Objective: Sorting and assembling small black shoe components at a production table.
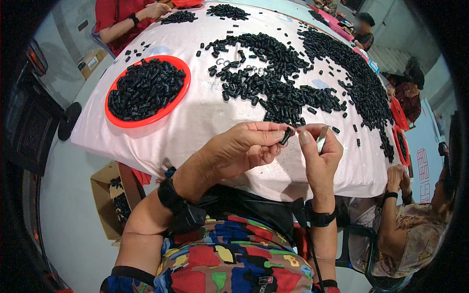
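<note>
Just right of the frame's centre, holds a small black cylinder (287,135) in the left hand (244,147), pinched between thumb and forefinger, tilted toward the upper right. Looks light, stiff and fairly tough, though probably smooth enough to roll or slip; best taken around the sides near the middle, leaving both ends free. Close beside, farther right, grips a thin metal blade (323,133) in the right hand (322,154), closed around the pale lower part, with thumb extended toward the cylinder. Cannot tell whether touching it.

Directly above in the frame, shows a central heap of similar black cylinders (283,110) on a pale pink tablecloth (195,124); toward the upper right, a longer heap of them (364,85). At left, includes a red basin (132,123) filled with more; at lower left, an open cardboard box (103,207) with some inside. Near the right edge, includes a co-worker's hands (396,177); at upper left, another co-worker's hand (155,10).
</note>
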Action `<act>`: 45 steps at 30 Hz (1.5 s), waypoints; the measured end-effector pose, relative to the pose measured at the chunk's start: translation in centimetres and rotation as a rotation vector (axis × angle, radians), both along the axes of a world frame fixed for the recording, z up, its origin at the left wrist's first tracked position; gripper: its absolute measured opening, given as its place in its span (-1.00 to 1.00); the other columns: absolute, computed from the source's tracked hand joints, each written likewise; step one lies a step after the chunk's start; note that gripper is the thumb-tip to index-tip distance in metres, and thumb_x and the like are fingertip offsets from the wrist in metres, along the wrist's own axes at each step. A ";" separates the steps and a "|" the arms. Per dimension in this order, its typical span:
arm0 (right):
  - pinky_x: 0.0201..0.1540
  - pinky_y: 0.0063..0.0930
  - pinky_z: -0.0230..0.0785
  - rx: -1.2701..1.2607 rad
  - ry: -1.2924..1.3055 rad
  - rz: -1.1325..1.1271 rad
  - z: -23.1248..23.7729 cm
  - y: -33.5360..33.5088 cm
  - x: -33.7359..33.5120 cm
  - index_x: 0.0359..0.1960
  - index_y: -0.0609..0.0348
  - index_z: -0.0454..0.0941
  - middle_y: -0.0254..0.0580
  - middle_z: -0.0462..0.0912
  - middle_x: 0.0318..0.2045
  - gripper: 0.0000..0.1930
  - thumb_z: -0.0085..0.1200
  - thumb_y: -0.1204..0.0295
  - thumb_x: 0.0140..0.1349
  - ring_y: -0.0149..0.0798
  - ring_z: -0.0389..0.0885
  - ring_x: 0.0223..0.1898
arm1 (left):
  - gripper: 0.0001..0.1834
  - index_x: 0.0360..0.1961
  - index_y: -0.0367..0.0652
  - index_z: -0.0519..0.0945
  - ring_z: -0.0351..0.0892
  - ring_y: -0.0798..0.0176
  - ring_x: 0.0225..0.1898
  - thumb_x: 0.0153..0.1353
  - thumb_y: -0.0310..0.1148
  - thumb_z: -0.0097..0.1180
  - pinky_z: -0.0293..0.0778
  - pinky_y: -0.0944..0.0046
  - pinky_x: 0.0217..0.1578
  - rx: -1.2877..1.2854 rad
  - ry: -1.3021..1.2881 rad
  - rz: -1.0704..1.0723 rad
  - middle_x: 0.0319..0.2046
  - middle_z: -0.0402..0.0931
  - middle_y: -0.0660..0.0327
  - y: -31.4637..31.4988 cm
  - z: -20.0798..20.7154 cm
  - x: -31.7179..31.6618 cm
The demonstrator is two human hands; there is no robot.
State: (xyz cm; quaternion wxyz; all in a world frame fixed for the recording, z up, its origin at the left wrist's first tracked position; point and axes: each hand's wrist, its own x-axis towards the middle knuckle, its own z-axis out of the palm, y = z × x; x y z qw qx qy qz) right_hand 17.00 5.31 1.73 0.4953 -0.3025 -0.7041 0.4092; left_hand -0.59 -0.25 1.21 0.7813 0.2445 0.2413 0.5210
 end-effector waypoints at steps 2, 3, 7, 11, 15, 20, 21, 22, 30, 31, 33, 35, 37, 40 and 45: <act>-0.51 -0.75 0.18 0.050 -0.109 0.035 -0.4 0.3 0.7 -0.44 0.24 0.55 -0.48 0.53 -0.58 -0.85 0.19 0.41 0.13 -0.64 0.31 -0.59 | -0.66 0.01 -0.23 0.46 0.37 0.54 -0.46 0.23 -0.35 0.10 0.34 0.59 -0.47 0.009 -0.014 -0.006 -0.42 0.43 0.32 0.1 -0.3 -0.1; -0.59 -0.73 0.15 0.066 -0.185 0.045 -0.5 0.4 0.6 -0.49 0.22 0.52 -0.48 0.50 -0.65 -0.80 0.25 0.36 0.09 -0.64 0.29 -0.64 | -0.65 0.01 -0.23 0.46 0.40 0.54 -0.45 0.22 -0.35 0.11 0.35 0.60 -0.47 0.016 -0.027 -0.011 -0.40 0.46 0.31 0.1 -0.4 -0.1; -0.63 -0.62 0.23 0.158 -0.307 0.094 -0.4 0.1 0.1 -0.49 0.22 0.52 -0.30 0.50 -0.68 -0.68 0.35 0.24 0.00 -0.55 0.38 -0.65 | -0.65 0.01 -0.22 0.46 0.47 0.53 -0.39 0.22 -0.34 0.11 0.40 0.58 -0.42 0.004 0.008 0.023 -0.30 0.52 0.29 0.1 -0.4 0.0; -0.63 -0.57 0.26 0.193 -0.342 0.066 -0.7 0.3 0.0 -0.48 0.22 0.52 -0.24 0.50 -0.69 -0.65 0.36 0.20 -0.02 -0.48 0.40 -0.68 | -0.65 0.01 -0.22 0.47 0.50 0.53 -0.34 0.22 -0.35 0.11 0.44 0.55 -0.36 0.038 0.001 0.002 -0.22 0.55 0.28 0.0 -0.5 -0.1; -0.64 -0.50 0.26 0.210 -0.389 0.040 -1.1 0.5 0.2 -0.51 0.21 0.50 -0.18 0.47 -0.73 -0.61 0.35 0.13 -0.04 -0.36 0.41 -0.72 | -0.66 0.00 -0.23 0.46 0.50 0.52 -0.34 0.22 -0.36 0.10 0.44 0.53 -0.35 0.035 0.013 -0.006 -0.22 0.55 0.27 0.1 -0.5 0.1; -0.65 -0.46 0.25 0.252 -0.405 0.001 -1.3 0.6 0.1 -0.54 0.20 0.49 -0.16 0.45 -0.74 -0.59 0.33 0.10 -0.03 -0.27 0.40 -0.74 | -0.66 0.00 -0.23 0.46 0.51 0.51 -0.34 0.22 -0.37 0.10 0.44 0.52 -0.35 0.038 -0.009 -0.009 -0.23 0.54 0.27 0.2 -0.9 0.0; -0.65 -0.46 0.25 0.253 -0.416 -0.001 -1.1 0.5 0.1 -0.54 0.20 0.49 -0.15 0.45 -0.74 -0.59 0.33 0.10 -0.03 -0.27 0.40 -0.74 | -0.67 0.00 -0.23 0.46 0.51 0.51 -0.34 0.22 -0.38 0.10 0.44 0.51 -0.34 0.037 -0.011 -0.007 -0.24 0.54 0.27 0.2 -1.0 0.0; -0.65 -0.45 0.25 0.253 -0.427 -0.003 -1.1 0.5 0.1 -0.55 0.20 0.49 -0.15 0.45 -0.74 -0.60 0.32 0.10 -0.02 -0.26 0.40 -0.74 | -0.67 0.00 -0.23 0.46 0.51 0.51 -0.34 0.22 -0.38 0.10 0.44 0.51 -0.34 0.037 -0.011 -0.007 -0.24 0.54 0.27 0.2 -1.1 0.0; -0.66 -0.44 0.24 0.269 -0.421 -0.020 -1.3 0.5 0.1 -0.56 0.19 0.49 -0.14 0.45 -0.75 -0.59 0.32 0.09 -0.02 -0.24 0.39 -0.75 | -0.68 -0.02 -0.23 0.47 0.51 0.51 -0.33 0.22 -0.37 0.09 0.43 0.52 -0.34 0.020 -0.008 0.007 -0.23 0.55 0.27 0.3 -1.3 0.1; -0.66 -0.44 0.24 0.277 -0.433 -0.028 -1.3 0.6 0.1 -0.56 0.19 0.50 -0.14 0.45 -0.75 -0.60 0.32 0.09 -0.02 -0.24 0.40 -0.75 | -0.68 -0.02 -0.23 0.47 0.51 0.51 -0.33 0.22 -0.37 0.09 0.43 0.52 -0.34 0.019 -0.008 0.008 -0.23 0.55 0.27 0.3 -1.3 0.1; -0.66 -0.44 0.24 0.286 -0.437 -0.030 -1.3 0.5 0.1 -0.56 0.19 0.50 -0.14 0.46 -0.74 -0.60 0.31 0.08 -0.02 -0.23 0.42 -0.74 | -0.68 -0.01 -0.23 0.47 0.51 0.51 -0.33 0.22 -0.37 0.09 0.43 0.52 -0.34 0.035 -0.020 0.002 -0.24 0.55 0.27 0.3 -1.4 0.1; -0.66 -0.43 0.24 0.296 -0.442 -0.034 -1.3 0.5 0.1 -0.55 0.18 0.50 -0.14 0.46 -0.74 -0.59 0.31 0.08 -0.02 -0.22 0.43 -0.74 | -0.69 -0.02 -0.23 0.47 0.51 0.51 -0.33 0.22 -0.37 0.09 0.43 0.52 -0.35 0.034 -0.019 -0.001 -0.24 0.55 0.27 0.4 -1.5 0.1; -0.66 -0.43 0.25 0.287 -0.434 -0.022 -1.4 0.6 0.1 -0.55 0.18 0.51 -0.15 0.47 -0.74 -0.59 0.30 0.06 -0.02 -0.21 0.45 -0.74 | -0.69 -0.03 -0.23 0.47 0.51 0.51 -0.34 0.22 -0.37 0.09 0.43 0.52 -0.36 0.032 -0.015 -0.001 -0.25 0.55 0.28 0.3 -1.6 0.1; -0.66 -0.43 0.26 0.297 -0.434 -0.018 -1.3 0.5 0.0 -0.54 0.17 0.51 -0.15 0.48 -0.74 -0.59 0.29 0.06 -0.01 -0.21 0.46 -0.73 | -0.69 -0.02 -0.23 0.46 0.50 0.51 -0.34 0.22 -0.36 0.09 0.42 0.51 -0.35 0.023 0.003 0.018 -0.24 0.54 0.27 0.2 -1.5 0.1; -0.66 -0.42 0.26 0.297 -0.432 -0.013 -1.3 0.5 0.1 -0.54 0.18 0.51 -0.15 0.47 -0.74 -0.59 0.28 0.04 0.00 -0.20 0.46 -0.73 | -0.64 0.01 -0.23 0.43 0.48 0.48 -0.27 0.22 -0.34 0.11 0.40 0.48 -0.26 0.053 -0.047 -0.013 -0.20 0.52 0.25 0.5 -2.1 0.2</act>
